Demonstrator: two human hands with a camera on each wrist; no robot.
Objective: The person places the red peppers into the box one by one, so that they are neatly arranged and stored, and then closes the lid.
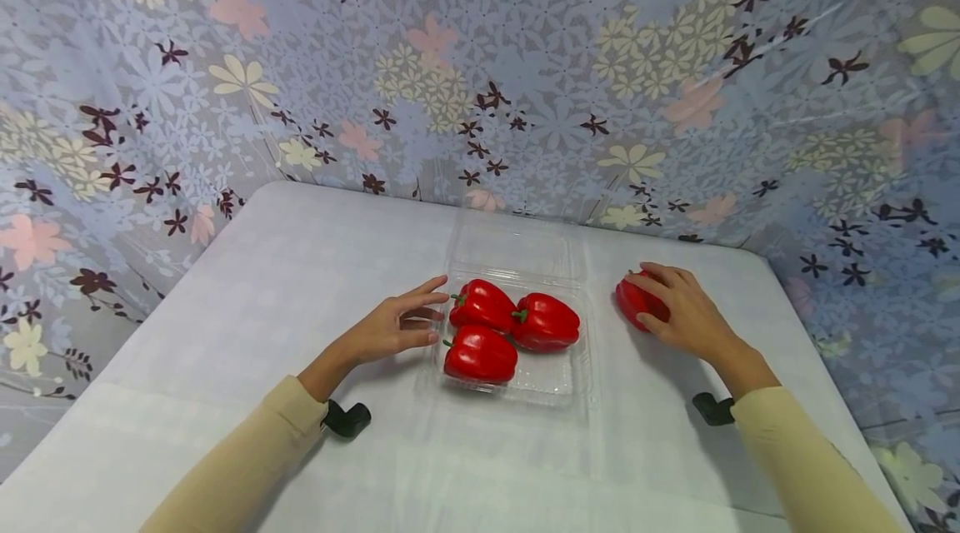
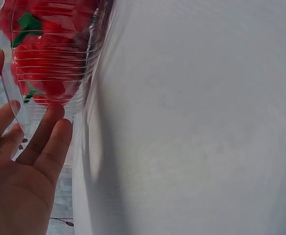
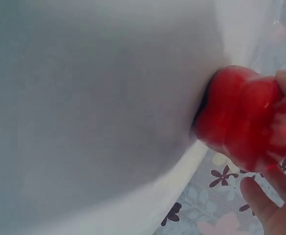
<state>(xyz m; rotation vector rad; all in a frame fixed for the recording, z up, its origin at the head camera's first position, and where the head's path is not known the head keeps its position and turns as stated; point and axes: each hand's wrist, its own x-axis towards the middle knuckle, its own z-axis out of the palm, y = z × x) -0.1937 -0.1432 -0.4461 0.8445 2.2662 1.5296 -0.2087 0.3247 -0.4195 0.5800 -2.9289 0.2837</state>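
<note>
Three red bell peppers (image 1: 549, 326) with green stems lie in a clear plastic clamshell container (image 1: 546, 381), its lid (image 1: 513, 250) folded open toward the back. My left hand (image 1: 384, 328) is at the container's left side, its fingers spread and loosely bent. In the left wrist view, its fingertips (image 2: 59, 128) are right at the ribbed clear wall. To the right of the container, my right hand (image 1: 688, 315) grips another red bell pepper (image 1: 632, 305) from above. Thumb and fingers lie around that pepper (image 3: 245, 117) in the right wrist view; its stem end is mostly hidden.
A white cloth covers the table (image 1: 225, 308), whose back edge meets a flower-patterned curtain (image 1: 517, 58). Dark wrist camera mounts (image 1: 347, 419) stick out near both sleeves (image 1: 255, 450), low over the cloth.
</note>
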